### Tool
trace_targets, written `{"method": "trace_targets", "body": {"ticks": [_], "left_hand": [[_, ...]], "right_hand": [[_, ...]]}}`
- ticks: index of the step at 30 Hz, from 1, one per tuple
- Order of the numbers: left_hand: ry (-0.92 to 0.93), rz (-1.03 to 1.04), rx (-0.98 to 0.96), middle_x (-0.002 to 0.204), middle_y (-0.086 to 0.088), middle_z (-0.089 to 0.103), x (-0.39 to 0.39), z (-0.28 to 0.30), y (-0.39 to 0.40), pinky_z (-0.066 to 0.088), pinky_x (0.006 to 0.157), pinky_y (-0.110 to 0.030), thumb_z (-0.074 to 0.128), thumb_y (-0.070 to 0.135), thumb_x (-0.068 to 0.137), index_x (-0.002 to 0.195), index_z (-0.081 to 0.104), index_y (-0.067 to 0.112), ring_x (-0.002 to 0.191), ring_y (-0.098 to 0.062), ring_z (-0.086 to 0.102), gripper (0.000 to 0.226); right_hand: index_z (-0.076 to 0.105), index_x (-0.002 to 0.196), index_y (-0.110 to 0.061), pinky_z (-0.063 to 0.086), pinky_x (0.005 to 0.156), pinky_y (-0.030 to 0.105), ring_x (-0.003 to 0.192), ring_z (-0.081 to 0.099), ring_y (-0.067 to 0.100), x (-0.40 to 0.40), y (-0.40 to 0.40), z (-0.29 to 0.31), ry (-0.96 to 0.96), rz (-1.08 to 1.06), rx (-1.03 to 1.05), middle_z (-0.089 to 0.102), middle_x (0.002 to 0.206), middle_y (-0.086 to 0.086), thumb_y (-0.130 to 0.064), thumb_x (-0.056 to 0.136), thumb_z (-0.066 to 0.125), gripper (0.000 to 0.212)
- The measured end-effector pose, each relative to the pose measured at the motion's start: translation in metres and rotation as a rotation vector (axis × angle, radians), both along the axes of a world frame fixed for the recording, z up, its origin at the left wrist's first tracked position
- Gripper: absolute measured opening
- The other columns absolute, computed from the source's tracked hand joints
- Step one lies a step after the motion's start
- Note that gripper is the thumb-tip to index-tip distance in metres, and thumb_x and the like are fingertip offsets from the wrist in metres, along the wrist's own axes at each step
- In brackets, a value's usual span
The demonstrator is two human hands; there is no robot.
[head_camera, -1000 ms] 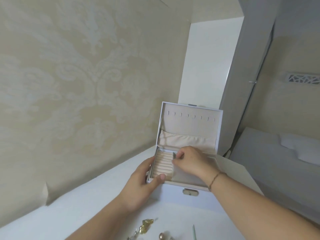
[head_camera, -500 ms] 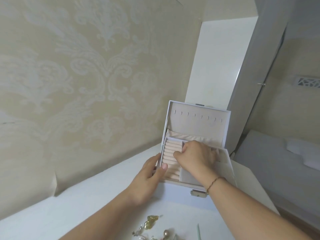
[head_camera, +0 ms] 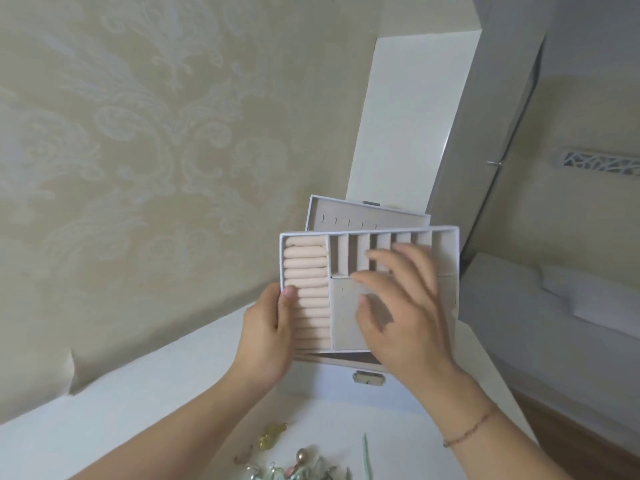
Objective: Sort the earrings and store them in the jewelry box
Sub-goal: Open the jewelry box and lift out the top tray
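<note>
The left hand (head_camera: 266,336) grips the tray (head_camera: 446,247) by its left edge, thumb over the rim beside the ring rolls (head_camera: 306,289), apparently lifting it up out of the box (head_camera: 332,382) so its slots face the person. The right hand (head_camera: 401,306) rests relaxed and open on the tray, steadying it. The earrings (head_camera: 298,462) lie loose on the table (head_camera: 104,431), near the box. No readable writing anywhere

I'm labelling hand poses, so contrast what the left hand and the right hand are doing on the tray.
The left hand grips the tray at its left edge, thumb over the rim; the right hand lies spread and blurred over the middle sections. The right wrist wears a thin bracelet; the left is bare. Both touch the tray.
</note>
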State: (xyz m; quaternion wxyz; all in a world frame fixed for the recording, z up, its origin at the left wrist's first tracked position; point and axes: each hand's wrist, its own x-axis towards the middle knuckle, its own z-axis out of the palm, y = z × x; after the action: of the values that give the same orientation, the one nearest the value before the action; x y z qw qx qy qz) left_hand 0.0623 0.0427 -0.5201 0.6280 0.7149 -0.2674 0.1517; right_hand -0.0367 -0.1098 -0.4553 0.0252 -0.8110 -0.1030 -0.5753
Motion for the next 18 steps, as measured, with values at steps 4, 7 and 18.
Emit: {"method": "trace_targets", "body": {"ticks": [4, 7, 18], "left_hand": [[0.095, -0.039, -0.096, 0.089, -0.013, 0.068, 0.000, 0.015, 0.003, 0.052, 0.078, -0.042, 0.029, 0.066, 0.091, 0.090, 0.058, 0.008, 0.083, -0.029, 0.061, 0.065], [0.146, -0.153, -0.089, 0.096, -0.008, 0.073, -0.010, 0.024, 0.000, 0.053, 0.084, -0.041, 0.035, 0.065, 0.093, 0.095, 0.066, 0.014, 0.094, -0.026, 0.068, 0.059], [-0.724, -0.203, 0.874, 0.097, 0.015, 0.061, -0.003, -0.012, 0.001, 0.042, 0.074, -0.026, 0.041, 0.069, 0.091, 0.091, 0.060, 0.030, 0.088, -0.014, 0.053, 0.043]], "right_hand": [[0.048, 0.132, -0.017, 0.023, 0.112, 0.032, 0.130, 0.038, 0.028, -0.045, -0.034, -0.015, -0.064, -0.165, 0.425, 0.042, 0.141, 0.013, -0.041, 0.080, 0.064, 0.060], [0.040, 0.133, -0.042, 0.051, 0.085, 0.043, 0.101, 0.064, 0.015, -0.063, -0.045, -0.021, 0.210, 0.249, 1.123, 0.057, 0.133, 0.000, -0.058, 0.076, 0.067, 0.065], [0.051, 0.088, -0.018, 0.035, 0.027, 0.018, 0.024, 0.038, 0.007, -0.155, -0.148, -0.067, -0.062, 0.315, 1.903, 0.050, 0.039, -0.002, -0.036, 0.044, 0.079, 0.055]]}}
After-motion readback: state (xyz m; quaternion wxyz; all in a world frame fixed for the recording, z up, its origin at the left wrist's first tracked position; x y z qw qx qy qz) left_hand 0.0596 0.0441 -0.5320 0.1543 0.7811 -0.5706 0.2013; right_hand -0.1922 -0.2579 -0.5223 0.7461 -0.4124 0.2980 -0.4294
